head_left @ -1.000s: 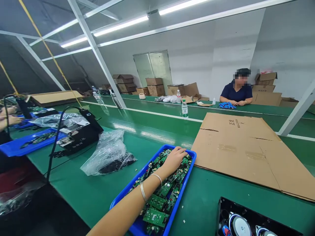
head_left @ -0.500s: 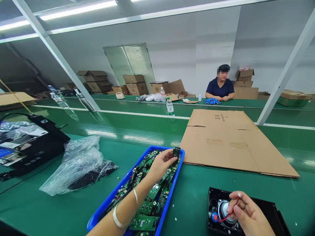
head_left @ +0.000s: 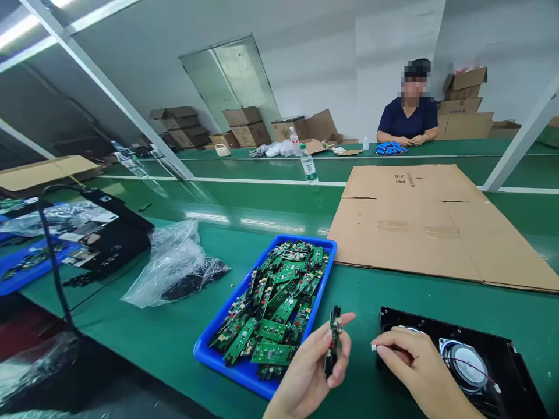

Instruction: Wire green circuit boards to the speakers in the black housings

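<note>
Between its thumb and fingers, my left hand (head_left: 312, 369) grips a green circuit board (head_left: 334, 342), held on edge just right of the blue tray (head_left: 201, 351). Many similar boards (head_left: 273, 330) lie heaped in that tray. My right hand (head_left: 414, 361) is closed in a pinch on a small white wire connector (head_left: 374, 347); its wire is mostly hidden by the hand. Beneath and behind this hand lies a black speaker housing (head_left: 493, 349), open side up. One round speaker (head_left: 468, 365) shows in it, with a thin wire and white plug across it. Another speaker is largely covered by my hand.
A flattened cardboard sheet (head_left: 419, 244) lies beyond the housing. Left of the tray are a clear plastic bag (head_left: 168, 270) and a black device (head_left: 117, 244). A water bottle (head_left: 308, 164) stands farther back. Across the bench sits a person (head_left: 407, 119) behind blue pieces (head_left: 391, 148).
My left hand has drawn the circuit board out from over the tray, toward me and right. My right hand has moved left with the connector. The view has shifted.
</note>
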The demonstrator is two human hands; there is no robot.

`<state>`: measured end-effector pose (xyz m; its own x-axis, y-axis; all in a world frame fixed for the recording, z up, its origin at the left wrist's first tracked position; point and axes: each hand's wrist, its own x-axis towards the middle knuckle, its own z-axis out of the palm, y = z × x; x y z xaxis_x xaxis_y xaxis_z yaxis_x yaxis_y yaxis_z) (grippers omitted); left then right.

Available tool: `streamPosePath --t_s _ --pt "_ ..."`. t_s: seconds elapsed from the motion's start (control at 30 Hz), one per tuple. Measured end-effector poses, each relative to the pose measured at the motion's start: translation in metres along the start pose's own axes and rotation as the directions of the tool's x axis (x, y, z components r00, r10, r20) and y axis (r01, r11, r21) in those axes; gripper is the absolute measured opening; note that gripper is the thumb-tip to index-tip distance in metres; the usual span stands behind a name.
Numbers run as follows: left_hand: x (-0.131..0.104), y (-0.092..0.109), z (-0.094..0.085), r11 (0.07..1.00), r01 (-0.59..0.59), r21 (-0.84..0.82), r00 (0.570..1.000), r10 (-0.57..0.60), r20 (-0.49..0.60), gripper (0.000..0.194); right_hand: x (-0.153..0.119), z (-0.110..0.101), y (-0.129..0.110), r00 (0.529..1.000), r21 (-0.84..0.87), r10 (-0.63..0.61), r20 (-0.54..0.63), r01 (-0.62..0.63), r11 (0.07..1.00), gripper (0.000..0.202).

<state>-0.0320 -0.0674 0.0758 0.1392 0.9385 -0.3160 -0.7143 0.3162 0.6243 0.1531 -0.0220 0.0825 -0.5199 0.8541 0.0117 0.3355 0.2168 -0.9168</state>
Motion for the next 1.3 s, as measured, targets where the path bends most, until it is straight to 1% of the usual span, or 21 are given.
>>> streamPosePath --t_s 0.07,0.13,0.2,0.27,0.33,0.37,0.43,0.5,0.57,0.63,0.7,0.77,0.83,0.9,0.97,1.07,1.2,1.3 --pt "-0.001 -0.006 0.008 0.999 -0.041 0.023 0.998 0.04 0.041 0.033 -0.003 0.0 -0.002 0.989 -0.157 -0.148 -0.028 0.141 0.977 0.027" --pt "-0.002 -0.01 0.013 0.997 -0.065 0.04 0.997 0.063 0.037 0.031 -0.004 0.0 -0.006 0.954 -0.26 -0.287 -0.088 0.256 0.931 0.029" --pt "-0.003 -0.01 0.014 0.997 -0.063 0.043 0.998 0.062 0.015 0.031 -0.004 -0.001 -0.011 0.915 -0.322 -0.379 -0.14 0.32 0.891 0.031" --pt "-0.003 -0.01 0.011 0.993 -0.069 0.091 0.997 0.072 -0.03 0.038 -0.004 -0.002 -0.014 0.896 -0.34 -0.409 -0.172 0.336 0.878 0.03" --pt "-0.004 -0.009 0.01 0.974 -0.091 0.208 0.989 0.113 -0.094 0.043 -0.004 -0.004 -0.015 0.897 -0.331 -0.404 -0.181 0.331 0.884 0.027" --pt "-0.005 -0.008 0.011 0.955 -0.104 0.276 0.979 0.147 -0.14 0.043 -0.004 -0.005 -0.015 0.896 -0.328 -0.405 -0.18 0.333 0.884 0.026" --pt "-0.007 -0.008 0.017 0.921 -0.113 0.372 0.947 0.213 -0.241 0.039 -0.004 -0.008 -0.014 0.886 -0.343 -0.429 -0.176 0.353 0.87 0.023" --pt "-0.01 -0.01 0.026 0.906 -0.117 0.406 0.907 0.264 -0.327 0.037 -0.005 -0.009 -0.013 0.864 -0.382 -0.47 -0.183 0.378 0.843 0.022" --pt "-0.011 -0.014 0.034 0.898 -0.125 0.422 0.88 0.298 -0.371 0.037 -0.004 -0.007 -0.013 0.836 -0.43 -0.509 -0.206 0.39 0.814 0.021" --pt "-0.01 -0.02 0.038 0.893 -0.145 0.426 0.869 0.321 -0.377 0.037 -0.004 -0.003 -0.012 0.807 -0.459 -0.55 -0.214 0.414 0.786 0.022" --pt "-0.009 -0.027 0.039 0.896 -0.152 0.418 0.873 0.32 -0.368 0.038 -0.003 0.003 -0.012 0.781 -0.471 -0.588 -0.209 0.446 0.761 0.025" --pt "-0.009 -0.033 0.039 0.883 -0.152 0.445 0.876 0.329 -0.354 0.041 -0.002 0.009 -0.012 0.746 -0.507 -0.63 -0.215 0.466 0.725 0.028" --pt "-0.009 -0.038 0.038 0.855 -0.142 0.499 0.875 0.345 -0.341 0.039 -0.001 0.012 -0.013 0.707 -0.574 -0.672 -0.218 0.465 0.675 0.027" --pt "-0.011 -0.041 0.038 0.845 -0.133 0.518 0.876 0.345 -0.337 0.035 -0.001 0.012 -0.015 0.681 -0.636 -0.708 -0.187 0.465 0.616 0.026" --pt "-0.013 -0.044 0.038 0.863 -0.141 0.485 0.882 0.332 -0.335 0.035 -0.002 0.01 -0.016 0.663 -0.684 -0.735 -0.14 0.472 0.556 0.026" --pt "-0.015 -0.048 0.04 0.904 -0.189 0.383 0.891 0.321 -0.32 0.036 -0.003 0.009 -0.015 0.632 -0.733 -0.769 -0.097 0.478 0.485 0.023" --pt "-0.015 -0.053 0.044 0.934 -0.272 0.231 0.888 0.336 -0.313 0.029 -0.004 0.01 -0.013 0.608 -0.752 -0.789 -0.093 0.476 0.456 0.016" --pt "-0.015 -0.054 0.045 0.925 -0.3 0.233 0.881 0.362 -0.303 0.027 -0.005 0.011 -0.012 0.6 -0.753 -0.796 -0.084 0.485 0.445 0.014"
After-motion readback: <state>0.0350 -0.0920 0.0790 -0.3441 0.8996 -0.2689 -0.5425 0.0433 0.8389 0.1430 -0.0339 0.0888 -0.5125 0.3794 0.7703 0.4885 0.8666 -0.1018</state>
